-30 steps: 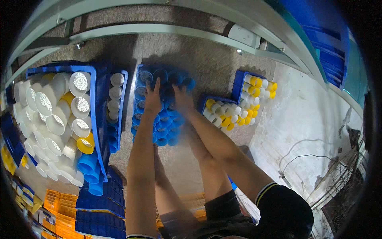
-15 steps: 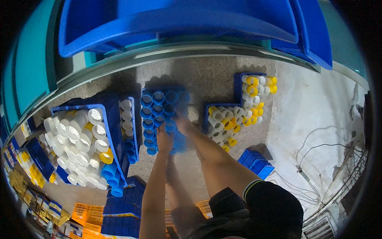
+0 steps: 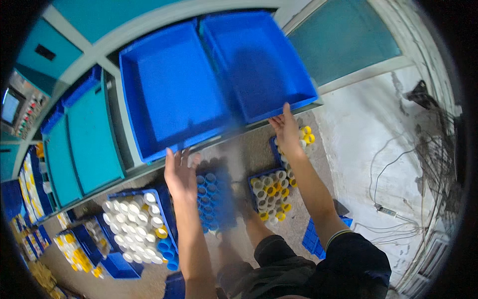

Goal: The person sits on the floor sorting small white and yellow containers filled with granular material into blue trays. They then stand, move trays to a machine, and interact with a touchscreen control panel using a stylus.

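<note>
Blue bins point(image 3: 214, 79) blurred; hands' grip unclear

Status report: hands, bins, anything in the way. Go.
Left hand open, at front edge of left blue bin. Right hand open, fingers on front rim of right blue bin. Both bins empty. Crates of spools on floor below.

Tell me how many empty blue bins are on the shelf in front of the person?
2: left blue bin, above the left hand; right blue bin, its front edge touched by the right hand. Others may be hidden.
</note>
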The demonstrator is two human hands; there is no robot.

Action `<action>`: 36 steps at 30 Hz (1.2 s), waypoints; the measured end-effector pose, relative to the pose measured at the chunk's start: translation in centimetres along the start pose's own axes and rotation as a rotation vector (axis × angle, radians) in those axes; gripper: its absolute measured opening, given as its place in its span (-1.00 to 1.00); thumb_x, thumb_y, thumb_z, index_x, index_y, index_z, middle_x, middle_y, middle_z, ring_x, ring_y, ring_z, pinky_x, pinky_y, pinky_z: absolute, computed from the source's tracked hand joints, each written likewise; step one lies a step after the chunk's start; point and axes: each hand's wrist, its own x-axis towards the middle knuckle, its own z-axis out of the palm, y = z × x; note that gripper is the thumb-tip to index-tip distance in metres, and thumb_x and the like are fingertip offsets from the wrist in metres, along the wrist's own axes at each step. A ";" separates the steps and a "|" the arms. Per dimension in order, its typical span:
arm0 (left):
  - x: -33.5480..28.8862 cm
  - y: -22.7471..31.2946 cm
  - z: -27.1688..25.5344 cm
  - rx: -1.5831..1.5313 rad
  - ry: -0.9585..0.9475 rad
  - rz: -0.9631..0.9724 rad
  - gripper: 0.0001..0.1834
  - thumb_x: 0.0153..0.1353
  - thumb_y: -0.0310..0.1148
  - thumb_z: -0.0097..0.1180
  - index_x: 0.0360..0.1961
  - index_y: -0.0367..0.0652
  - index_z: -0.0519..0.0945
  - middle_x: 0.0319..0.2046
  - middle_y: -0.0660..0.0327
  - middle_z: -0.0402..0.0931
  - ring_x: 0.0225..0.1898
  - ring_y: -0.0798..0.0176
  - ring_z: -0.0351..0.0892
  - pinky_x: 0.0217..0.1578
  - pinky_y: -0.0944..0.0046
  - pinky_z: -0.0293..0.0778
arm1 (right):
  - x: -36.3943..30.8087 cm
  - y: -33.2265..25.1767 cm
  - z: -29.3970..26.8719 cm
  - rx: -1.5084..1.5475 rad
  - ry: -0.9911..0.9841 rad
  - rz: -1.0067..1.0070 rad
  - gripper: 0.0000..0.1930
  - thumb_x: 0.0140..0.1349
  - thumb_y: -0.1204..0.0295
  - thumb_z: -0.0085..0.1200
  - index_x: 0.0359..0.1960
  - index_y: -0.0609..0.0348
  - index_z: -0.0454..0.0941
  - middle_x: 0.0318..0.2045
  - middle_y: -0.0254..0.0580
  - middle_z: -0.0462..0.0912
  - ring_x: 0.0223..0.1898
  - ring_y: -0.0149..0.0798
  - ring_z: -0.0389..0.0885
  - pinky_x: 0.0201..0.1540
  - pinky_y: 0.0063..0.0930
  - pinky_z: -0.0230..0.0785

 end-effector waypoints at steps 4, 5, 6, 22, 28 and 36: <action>6.3 3.1 1.3 -0.241 0.424 -0.363 -0.42 0.08 -0.14 0.34 0.07 -0.14 0.43 0.02 0.05 0.44 0.04 0.00 0.40 0.27 -0.24 0.23 | 2.0 -6.2 3.0 0.086 0.091 0.322 -0.46 0.24 0.12 0.23 0.08 0.27 0.39 -0.04 0.08 0.48 -0.10 -0.07 0.53 0.09 -0.12 0.50; 6.4 4.1 0.5 -0.174 0.303 -0.383 -0.46 0.07 -0.19 0.34 0.04 -0.14 0.44 -0.02 0.06 0.47 -0.01 0.00 0.43 0.25 -0.25 0.24 | 1.7 -7.0 2.9 0.119 0.077 0.345 -0.51 0.25 0.18 0.21 0.06 0.25 0.40 0.00 0.12 0.48 -0.09 -0.04 0.53 0.08 -0.11 0.51; 6.2 4.9 -0.2 -0.096 0.261 -0.398 -0.49 0.06 -0.25 0.33 0.01 -0.14 0.45 -0.07 0.07 0.50 -0.06 0.00 0.46 0.24 -0.27 0.26 | 1.2 -8.1 2.4 0.145 0.039 0.346 -0.57 0.26 0.25 0.15 0.06 0.22 0.40 -0.08 0.06 0.49 -0.10 -0.02 0.53 -0.02 -0.11 0.54; -22.6 2.5 -15.3 1.331 -0.575 -0.965 -0.47 0.05 -0.19 0.13 0.05 -0.23 0.51 0.03 0.06 0.53 0.00 0.00 0.50 0.04 0.00 0.50 | -67.9 16.5 -36.2 0.165 0.853 0.144 -0.63 0.18 0.44 0.14 0.02 0.28 0.45 -0.09 -0.08 0.59 -0.27 -0.17 0.65 -0.24 -0.22 0.61; -29.8 -5.2 -11.1 1.781 -1.004 -0.966 -0.49 0.14 -0.07 0.04 -0.02 -0.23 0.55 -0.06 0.06 0.57 -0.09 0.04 0.55 -0.05 0.09 0.54 | -90.1 22.1 -40.0 1.144 1.609 -0.129 -0.79 0.19 0.47 0.04 -0.18 0.34 0.51 -0.26 -0.07 0.61 -0.45 -0.15 0.66 -0.55 -0.28 0.65; -50.9 -23.8 -5.2 1.515 -1.661 -0.839 -0.42 0.00 -0.24 0.13 0.09 -0.24 0.48 0.06 0.03 0.50 0.03 -0.04 0.48 0.09 0.02 0.44 | -106.9 28.7 -42.2 1.657 1.737 -0.862 -0.86 0.19 0.45 0.03 -0.25 0.20 0.41 -0.37 -0.20 0.54 -0.39 -0.25 0.63 -0.36 -0.38 0.70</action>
